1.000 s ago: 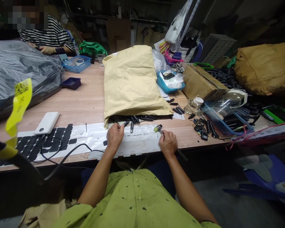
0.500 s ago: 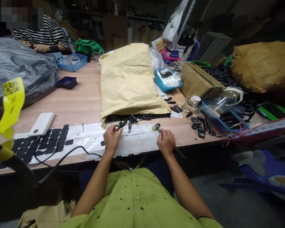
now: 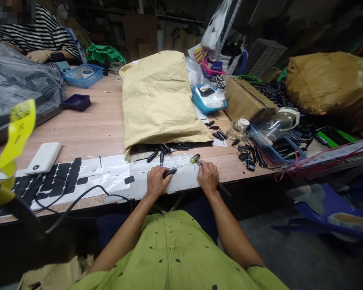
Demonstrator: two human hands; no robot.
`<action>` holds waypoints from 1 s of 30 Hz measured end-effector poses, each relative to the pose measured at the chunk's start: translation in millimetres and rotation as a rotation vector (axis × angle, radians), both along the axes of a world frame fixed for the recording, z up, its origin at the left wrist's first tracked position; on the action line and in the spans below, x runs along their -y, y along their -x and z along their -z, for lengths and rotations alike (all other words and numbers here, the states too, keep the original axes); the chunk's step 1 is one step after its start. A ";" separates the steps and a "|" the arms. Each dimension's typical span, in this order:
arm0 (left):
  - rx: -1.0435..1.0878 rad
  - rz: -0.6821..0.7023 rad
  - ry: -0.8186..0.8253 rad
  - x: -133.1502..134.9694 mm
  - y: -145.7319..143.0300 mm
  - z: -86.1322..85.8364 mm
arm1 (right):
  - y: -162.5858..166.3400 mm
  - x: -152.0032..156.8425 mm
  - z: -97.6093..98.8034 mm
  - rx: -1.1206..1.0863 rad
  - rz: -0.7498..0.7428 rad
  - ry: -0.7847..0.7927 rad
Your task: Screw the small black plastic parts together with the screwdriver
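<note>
My left hand (image 3: 156, 181) is closed around a slim black handle-shaped piece (image 3: 170, 173), whose end points right over the white board (image 3: 186, 182) at the table edge. In my right hand (image 3: 209, 177) is a small hammer (image 3: 195, 158), gripped by its handle; the greenish head is up and to the left, above the board. Several similar black pieces (image 3: 166, 149) lie just beyond, at the mouth of a big tan paper bag (image 3: 160, 100). How many more are inside the bag is hidden.
At the left, a white power bank (image 3: 44, 158) with a black cable rests by a sheet of black stickers (image 3: 61, 177). A blue basket (image 3: 260, 135), glass jar (image 3: 237, 129) and cardboard box (image 3: 248, 98) stand right. Another person (image 3: 45, 34) sits at the far left.
My left hand has moved right and nearer to me with a black piece, onto the board. The hammer stays in my right hand. The whole view has shifted slightly.
</note>
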State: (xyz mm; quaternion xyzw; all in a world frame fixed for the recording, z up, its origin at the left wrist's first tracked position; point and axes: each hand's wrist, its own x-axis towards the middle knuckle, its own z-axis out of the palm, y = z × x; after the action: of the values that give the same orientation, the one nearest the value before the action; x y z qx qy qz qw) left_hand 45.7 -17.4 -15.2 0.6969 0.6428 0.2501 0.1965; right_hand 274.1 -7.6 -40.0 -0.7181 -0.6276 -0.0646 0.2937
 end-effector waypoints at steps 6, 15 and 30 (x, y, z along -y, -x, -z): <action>0.025 0.011 0.023 0.3 -1.2 -1.9 | 2.1 11.8 -18.6 -0.254 -0.218 -0.058; 0.068 0.017 0.070 -0.8 -2.5 -6.8 | 42.9 44.1 -43.8 -0.387 -0.480 -0.015; 0.084 -0.013 0.118 -0.5 -6.5 -13.1 | 51.5 47.8 -46.9 -0.307 -0.546 -0.087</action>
State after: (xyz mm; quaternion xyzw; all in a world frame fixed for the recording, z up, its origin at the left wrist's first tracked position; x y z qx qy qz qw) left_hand 52.2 -16.8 -2.0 0.6688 0.6522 0.2420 0.2623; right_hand 222.6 -55.5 6.9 -0.5111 -0.7423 0.0991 0.4219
